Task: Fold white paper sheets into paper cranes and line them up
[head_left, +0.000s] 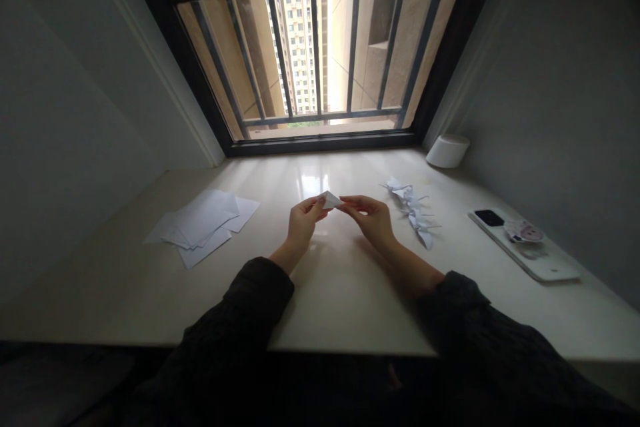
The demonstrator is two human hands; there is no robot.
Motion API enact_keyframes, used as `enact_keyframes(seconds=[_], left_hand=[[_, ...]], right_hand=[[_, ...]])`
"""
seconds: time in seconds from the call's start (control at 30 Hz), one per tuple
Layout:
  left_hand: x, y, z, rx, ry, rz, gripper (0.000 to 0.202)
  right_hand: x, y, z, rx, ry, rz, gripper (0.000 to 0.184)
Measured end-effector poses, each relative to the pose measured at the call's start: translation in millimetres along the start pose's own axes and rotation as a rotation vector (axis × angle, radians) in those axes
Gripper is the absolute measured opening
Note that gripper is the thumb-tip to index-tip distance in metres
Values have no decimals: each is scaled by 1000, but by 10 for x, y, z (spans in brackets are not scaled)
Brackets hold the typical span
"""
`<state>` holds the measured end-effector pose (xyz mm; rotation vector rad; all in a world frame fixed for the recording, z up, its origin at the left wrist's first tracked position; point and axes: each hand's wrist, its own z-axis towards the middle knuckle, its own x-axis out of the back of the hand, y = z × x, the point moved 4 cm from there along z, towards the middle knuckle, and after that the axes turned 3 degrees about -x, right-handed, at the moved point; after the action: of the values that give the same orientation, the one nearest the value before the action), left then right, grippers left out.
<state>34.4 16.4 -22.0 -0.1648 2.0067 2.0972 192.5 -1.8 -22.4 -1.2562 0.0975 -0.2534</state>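
A small folded piece of white paper (331,199) is held just above the pale tabletop (330,293), between both my hands. My left hand (305,219) pinches its left side with fingers closed. My right hand (369,215) pinches its right tip between thumb and fingers. Both arms wear dark sleeves and reach in from the near edge. To the right of my right hand lies a row of finished folded white paper figures (413,210).
A loose stack of white paper sheets (205,223) lies at the left. A white phone with a round sticker grip (523,243) rests face down at the right. A white round container (447,150) stands by the barred window (320,53). Walls close in on both sides.
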Motion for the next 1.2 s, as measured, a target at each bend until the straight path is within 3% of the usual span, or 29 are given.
enact_keyframes(seconds=[0.2, 0.47, 0.83, 1.2], left_hand=[[1, 22, 5, 8, 6, 12, 42], [10, 29, 4, -70, 11, 59, 40], [-29, 43, -13, -149, -38, 164, 37], [-1, 57, 14, -181, -16, 181, 34]], right_hand=[[28, -11, -7, 8, 40, -122, 31], [-15, -12, -10, -14, -41, -39, 30], [-64, 24, -50, -32, -87, -96, 31], [-12, -4, -24, -8, -57, -126, 33]])
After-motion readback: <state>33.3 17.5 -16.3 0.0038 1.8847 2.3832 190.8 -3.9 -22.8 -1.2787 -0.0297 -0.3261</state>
